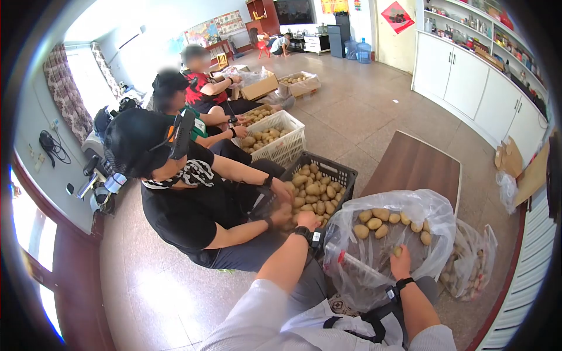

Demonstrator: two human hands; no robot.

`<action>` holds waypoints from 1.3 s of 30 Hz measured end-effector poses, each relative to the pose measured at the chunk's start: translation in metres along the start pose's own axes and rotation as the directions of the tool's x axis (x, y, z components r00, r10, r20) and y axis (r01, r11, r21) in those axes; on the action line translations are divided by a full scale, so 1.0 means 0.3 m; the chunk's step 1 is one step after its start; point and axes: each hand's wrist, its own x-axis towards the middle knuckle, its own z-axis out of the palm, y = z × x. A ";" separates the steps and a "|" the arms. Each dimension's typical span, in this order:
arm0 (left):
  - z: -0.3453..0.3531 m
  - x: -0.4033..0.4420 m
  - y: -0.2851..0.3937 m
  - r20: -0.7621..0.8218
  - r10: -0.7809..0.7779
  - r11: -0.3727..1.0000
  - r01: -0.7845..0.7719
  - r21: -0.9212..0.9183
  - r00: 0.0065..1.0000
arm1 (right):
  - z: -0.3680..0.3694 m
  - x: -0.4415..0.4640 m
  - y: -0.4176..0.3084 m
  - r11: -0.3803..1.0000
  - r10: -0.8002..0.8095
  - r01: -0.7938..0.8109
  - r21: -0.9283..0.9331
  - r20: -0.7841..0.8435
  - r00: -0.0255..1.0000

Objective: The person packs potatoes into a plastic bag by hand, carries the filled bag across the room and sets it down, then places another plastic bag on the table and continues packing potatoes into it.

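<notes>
The right hand (401, 266) holds one potato (397, 251) — one clear bag (434, 216) around.

Glaring window (84, 73), gleaming floor (164, 292), fisheye-curved dark edges

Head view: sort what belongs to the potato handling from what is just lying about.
Part of the job:
potato in the right hand
clear plastic bag with potatoes inside
black crate of potatoes, left hand beside it
white crate of potatoes

Apparently just lying about:
blue water bottle
cardboard by the white cabinets
</notes>
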 end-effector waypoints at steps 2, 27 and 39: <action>-0.017 0.000 0.045 -0.010 -0.156 0.931 0.143 -0.336 0.988 | 0.016 0.003 0.028 1.000 0.010 -0.011 -0.018 -0.042 0.999; -0.331 -0.187 0.443 0.363 0.011 -0.074 0.363 -0.929 0.932 | -0.070 0.076 -0.515 0.473 0.077 -0.492 0.731 0.522 0.850; -0.355 -0.195 0.469 0.356 0.386 -0.114 0.427 -0.897 0.851 | -0.026 0.111 -0.599 0.580 -0.040 -0.334 0.743 0.436 0.899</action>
